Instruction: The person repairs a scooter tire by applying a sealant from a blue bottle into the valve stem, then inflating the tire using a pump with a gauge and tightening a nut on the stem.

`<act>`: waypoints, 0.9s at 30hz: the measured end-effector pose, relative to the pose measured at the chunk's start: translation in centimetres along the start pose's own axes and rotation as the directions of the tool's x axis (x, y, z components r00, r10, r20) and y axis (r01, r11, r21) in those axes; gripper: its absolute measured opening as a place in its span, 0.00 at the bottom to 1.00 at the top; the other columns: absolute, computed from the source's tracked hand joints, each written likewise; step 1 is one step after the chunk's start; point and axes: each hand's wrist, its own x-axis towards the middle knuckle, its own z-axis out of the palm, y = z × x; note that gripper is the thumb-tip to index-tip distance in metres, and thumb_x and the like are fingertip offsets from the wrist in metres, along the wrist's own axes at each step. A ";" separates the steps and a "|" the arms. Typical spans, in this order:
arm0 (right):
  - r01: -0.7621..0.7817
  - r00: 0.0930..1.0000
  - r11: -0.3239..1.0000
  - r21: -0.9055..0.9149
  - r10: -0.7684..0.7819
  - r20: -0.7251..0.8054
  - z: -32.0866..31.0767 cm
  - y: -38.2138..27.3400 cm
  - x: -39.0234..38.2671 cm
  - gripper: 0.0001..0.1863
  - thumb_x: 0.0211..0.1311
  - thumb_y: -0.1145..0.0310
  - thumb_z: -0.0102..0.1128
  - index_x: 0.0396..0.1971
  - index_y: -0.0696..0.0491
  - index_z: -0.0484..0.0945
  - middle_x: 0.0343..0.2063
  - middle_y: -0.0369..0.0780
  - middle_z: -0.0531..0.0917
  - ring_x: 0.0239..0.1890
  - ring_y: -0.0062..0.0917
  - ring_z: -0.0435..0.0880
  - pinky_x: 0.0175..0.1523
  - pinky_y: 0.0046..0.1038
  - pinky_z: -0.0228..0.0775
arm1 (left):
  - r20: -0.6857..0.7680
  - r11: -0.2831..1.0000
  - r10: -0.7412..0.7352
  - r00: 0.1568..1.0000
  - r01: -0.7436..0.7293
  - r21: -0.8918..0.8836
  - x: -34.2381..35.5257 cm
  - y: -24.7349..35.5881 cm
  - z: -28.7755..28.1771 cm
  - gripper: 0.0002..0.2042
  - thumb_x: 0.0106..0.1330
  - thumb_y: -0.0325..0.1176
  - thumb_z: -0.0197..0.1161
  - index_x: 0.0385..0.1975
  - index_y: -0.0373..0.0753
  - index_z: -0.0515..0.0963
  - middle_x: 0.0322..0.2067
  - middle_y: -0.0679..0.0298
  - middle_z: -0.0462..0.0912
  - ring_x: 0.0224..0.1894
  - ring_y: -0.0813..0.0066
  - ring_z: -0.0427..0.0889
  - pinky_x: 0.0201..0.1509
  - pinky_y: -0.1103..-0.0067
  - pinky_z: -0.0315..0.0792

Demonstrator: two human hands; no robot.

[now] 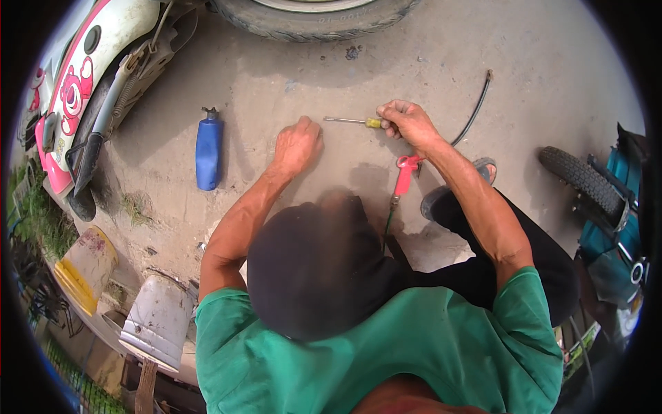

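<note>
My right hand (408, 124) is closed on a screwdriver with a short yellow handle (373, 123); its metal shaft (345, 120) points left toward my other hand. My left hand (298, 145) rests low over the concrete, fingers curled. A thin pale sliver shows at its left side, but what the fingers hold, if anything, is hidden. Left of that hand lies a blue squeeze bottle (208, 153) with a dark cap. Below my right hand is a red-handled tool (403, 176) joined to a green hose (388, 224).
A black hose (476, 110) curves over the concrete beyond my right forearm. At the top lies a tyre (317, 26). A pink and white scooter (103, 41) stands at the left, above a white bucket (160, 321) and a yellowish container (86, 265). Another wheel (583, 181) is at the right.
</note>
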 end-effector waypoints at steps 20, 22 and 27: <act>0.052 0.991 0.995 -0.088 -0.041 0.128 3.5 0.8 -0.2 0.14 0.72 0.59 0.65 0.37 0.57 0.81 0.27 0.34 0.82 0.27 0.17 0.79 0.35 0.24 0.72 | 0.016 0.987 -0.083 0.996 0.084 -0.134 1.2 2.6 -2.2 0.07 0.60 0.31 0.68 0.34 0.36 0.80 0.32 0.54 0.84 0.31 0.53 0.86 0.36 0.63 0.80; 0.025 0.986 0.980 -0.200 0.009 0.164 3.9 -0.1 -0.7 0.14 0.73 0.59 0.65 0.36 0.56 0.81 0.25 0.34 0.82 0.28 0.17 0.79 0.35 0.25 0.71 | 0.076 0.884 -0.157 0.985 0.175 -0.434 1.8 3.8 -2.8 0.08 0.62 0.30 0.68 0.36 0.34 0.80 0.30 0.56 0.84 0.29 0.62 0.85 0.35 0.69 0.79; 0.074 0.976 0.971 -0.225 -0.024 0.217 3.9 -1.4 -1.3 0.13 0.73 0.60 0.65 0.35 0.56 0.81 0.26 0.34 0.84 0.29 0.16 0.80 0.36 0.24 0.73 | 0.078 0.818 -0.159 0.984 0.175 -0.548 2.8 5.5 -4.3 0.07 0.64 0.30 0.69 0.36 0.34 0.80 0.29 0.58 0.85 0.28 0.72 0.84 0.35 0.74 0.78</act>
